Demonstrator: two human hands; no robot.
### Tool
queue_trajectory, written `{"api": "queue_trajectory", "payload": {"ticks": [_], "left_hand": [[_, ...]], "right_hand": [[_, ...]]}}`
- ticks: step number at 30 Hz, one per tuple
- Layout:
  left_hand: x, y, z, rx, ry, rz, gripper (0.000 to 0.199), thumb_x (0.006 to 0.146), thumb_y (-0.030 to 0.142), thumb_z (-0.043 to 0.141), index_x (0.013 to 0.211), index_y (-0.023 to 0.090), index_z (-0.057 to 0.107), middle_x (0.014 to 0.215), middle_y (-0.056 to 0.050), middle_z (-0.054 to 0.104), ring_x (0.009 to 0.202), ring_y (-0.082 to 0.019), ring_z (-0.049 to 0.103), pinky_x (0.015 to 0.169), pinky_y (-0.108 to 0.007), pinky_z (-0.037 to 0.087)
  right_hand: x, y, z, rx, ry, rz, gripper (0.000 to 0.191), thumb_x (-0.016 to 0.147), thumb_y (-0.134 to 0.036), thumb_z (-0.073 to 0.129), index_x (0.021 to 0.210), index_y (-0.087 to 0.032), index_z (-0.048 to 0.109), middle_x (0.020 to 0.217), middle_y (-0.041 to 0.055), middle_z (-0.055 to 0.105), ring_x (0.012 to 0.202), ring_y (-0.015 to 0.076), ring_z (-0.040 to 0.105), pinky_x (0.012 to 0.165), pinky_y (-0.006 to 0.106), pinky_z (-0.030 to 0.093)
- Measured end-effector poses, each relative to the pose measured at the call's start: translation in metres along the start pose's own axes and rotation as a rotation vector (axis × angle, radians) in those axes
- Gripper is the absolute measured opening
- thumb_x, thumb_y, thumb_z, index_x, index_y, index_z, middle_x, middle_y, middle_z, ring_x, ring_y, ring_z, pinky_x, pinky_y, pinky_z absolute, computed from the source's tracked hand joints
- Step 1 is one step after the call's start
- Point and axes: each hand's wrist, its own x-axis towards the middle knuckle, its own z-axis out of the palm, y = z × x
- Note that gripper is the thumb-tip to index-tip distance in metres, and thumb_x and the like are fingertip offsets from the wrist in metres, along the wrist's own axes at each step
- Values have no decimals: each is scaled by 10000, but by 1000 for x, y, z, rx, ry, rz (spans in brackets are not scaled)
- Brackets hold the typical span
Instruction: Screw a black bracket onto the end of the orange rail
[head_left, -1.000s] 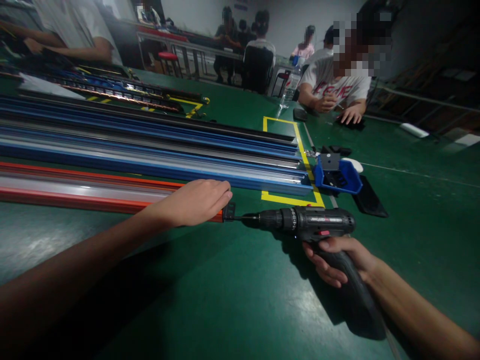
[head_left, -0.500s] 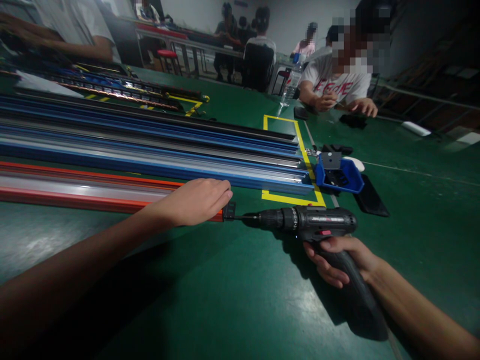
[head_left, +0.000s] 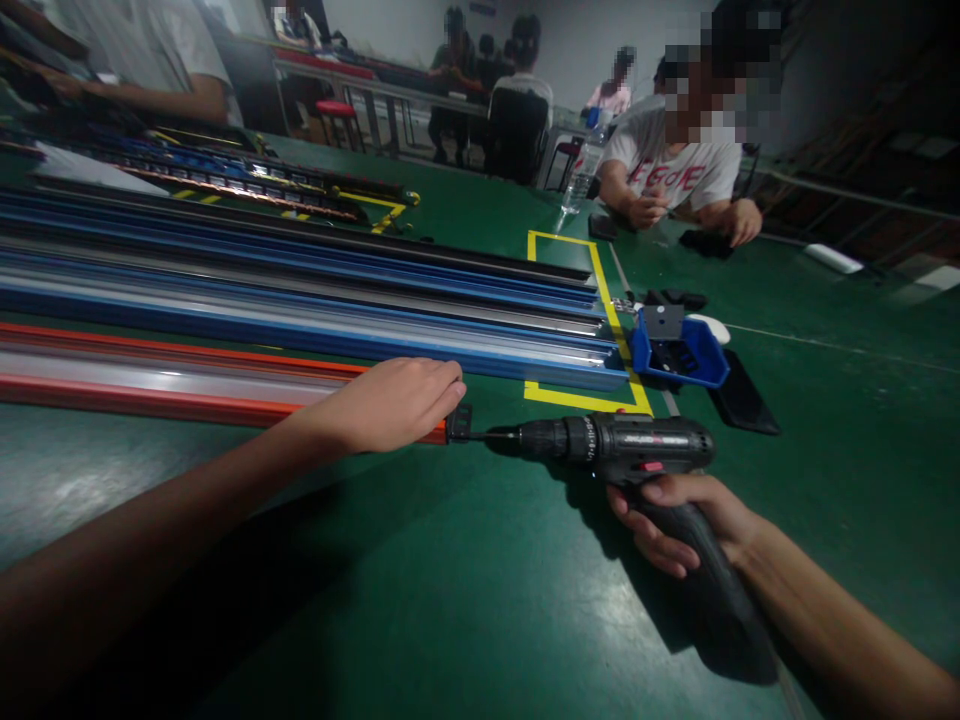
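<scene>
My left hand [head_left: 405, 402] is closed over the right end of an orange rail [head_left: 187, 385], its fingers wrapped over the top. A small black end piece [head_left: 460, 422] sits at the rail's tip, just beyond my fingertips. From the right, my right hand [head_left: 675, 520] grips the handle of a black power drill [head_left: 645, 442]. The drill lies level, and its long bit [head_left: 491, 435] points left and meets the black end piece.
Several blue and black rails [head_left: 315, 300] lie behind the orange one. Right of them are a yellow tape outline [head_left: 589, 401], a blue bin [head_left: 709, 365] with black parts and a dark flat object [head_left: 742, 395]. A bottle [head_left: 581, 175] and a seated person [head_left: 675, 170] are across the table.
My hands, the drill and the orange rail look the same as before. Across the table, the seated person's hands have shifted slightly.
</scene>
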Motion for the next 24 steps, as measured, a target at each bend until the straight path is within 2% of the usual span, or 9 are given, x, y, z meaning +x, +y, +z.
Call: {"api": "queue_trajectory", "payload": {"ticks": [7, 24], "left_hand": [[0, -1, 2, 6, 8, 7, 406, 1056, 345, 258, 988, 170, 618, 924, -70, 648, 827, -206, 616, 755, -346, 435], [0, 0, 1, 28, 2, 4, 389, 1058, 330, 266, 1022, 171, 619, 957, -72, 657, 870, -216, 630, 792, -354, 450]], "right_hand": [[0, 1, -1, 5, 10, -5, 275, 910, -270, 590, 1043, -56, 698, 744, 36, 641, 416, 59, 546, 489, 213, 559], [1, 1, -1, 4, 2, -13, 271, 913, -263, 579, 1038, -48, 685, 734, 34, 638, 405, 57, 531, 480, 211, 545]]}}
